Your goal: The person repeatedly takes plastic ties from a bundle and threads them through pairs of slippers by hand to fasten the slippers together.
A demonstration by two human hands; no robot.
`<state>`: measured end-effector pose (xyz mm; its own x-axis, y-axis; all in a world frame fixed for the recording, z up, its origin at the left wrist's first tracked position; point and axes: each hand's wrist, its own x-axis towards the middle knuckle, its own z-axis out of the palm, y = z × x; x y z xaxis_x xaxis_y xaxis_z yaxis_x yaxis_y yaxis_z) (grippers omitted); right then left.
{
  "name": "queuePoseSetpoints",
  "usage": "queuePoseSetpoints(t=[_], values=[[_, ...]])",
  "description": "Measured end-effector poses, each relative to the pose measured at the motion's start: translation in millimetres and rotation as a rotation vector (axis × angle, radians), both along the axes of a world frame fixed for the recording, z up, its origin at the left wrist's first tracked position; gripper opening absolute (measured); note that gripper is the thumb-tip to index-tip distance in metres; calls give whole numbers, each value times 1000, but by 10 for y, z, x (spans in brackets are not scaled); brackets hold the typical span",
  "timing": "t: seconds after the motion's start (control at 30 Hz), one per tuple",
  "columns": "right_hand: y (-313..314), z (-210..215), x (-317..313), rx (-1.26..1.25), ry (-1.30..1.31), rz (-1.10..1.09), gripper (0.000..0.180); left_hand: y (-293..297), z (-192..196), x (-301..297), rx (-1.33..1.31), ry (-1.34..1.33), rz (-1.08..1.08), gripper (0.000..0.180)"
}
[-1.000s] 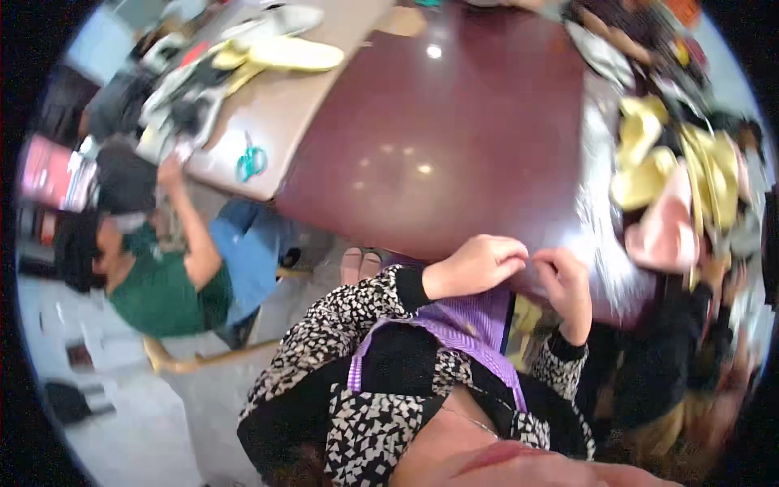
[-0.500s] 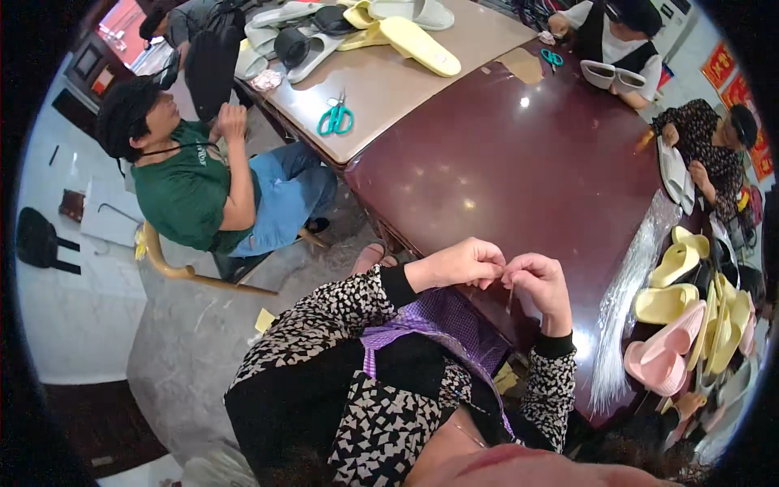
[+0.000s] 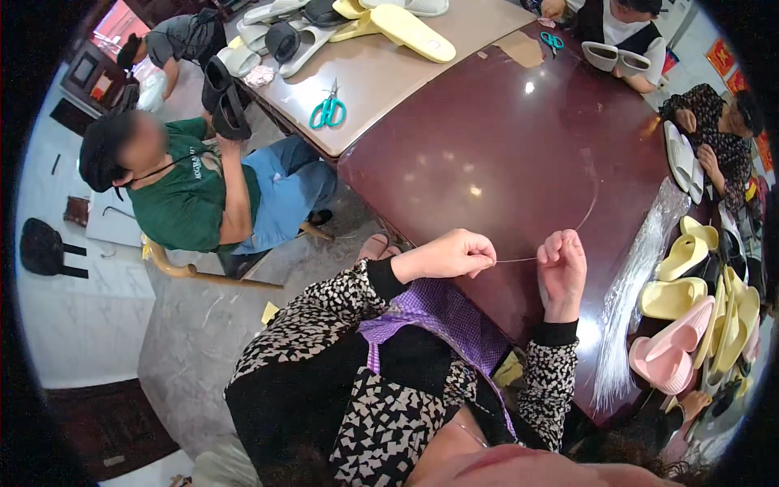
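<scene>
A thin pale thread is stretched between my two hands above the near edge of the dark red table. My left hand pinches one part of it, fingers closed. My right hand has its fingers curled round the thread, and a loose end arcs up and away over the tabletop. Whether a needle is in either hand is too small to tell. To the right of my right hand lies a long bundle of whitish threads.
Yellow slippers and pink slippers are piled on the right. Teal scissors lie on the beige table, with more slippers behind; another teal pair lies farther off. Several people sit around, one in green holding dark slippers.
My hands have moved apart, the right one going right and up, drawing the thread out between them. The person in green now holds dark slippers up.
</scene>
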<state>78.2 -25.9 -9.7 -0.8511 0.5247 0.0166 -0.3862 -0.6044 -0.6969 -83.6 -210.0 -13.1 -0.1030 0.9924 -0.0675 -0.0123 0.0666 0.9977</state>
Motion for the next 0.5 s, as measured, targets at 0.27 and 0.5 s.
queuePoseSetpoints(t=[0.27, 0.5], values=[[253, -39, 48, -42, 35, -86, 10, -204, -85, -137, -62, 11, 62, 14], [328, -68, 68, -27, 26, -145, 11, -337, -90, -214, -176, 60, 69, 15]])
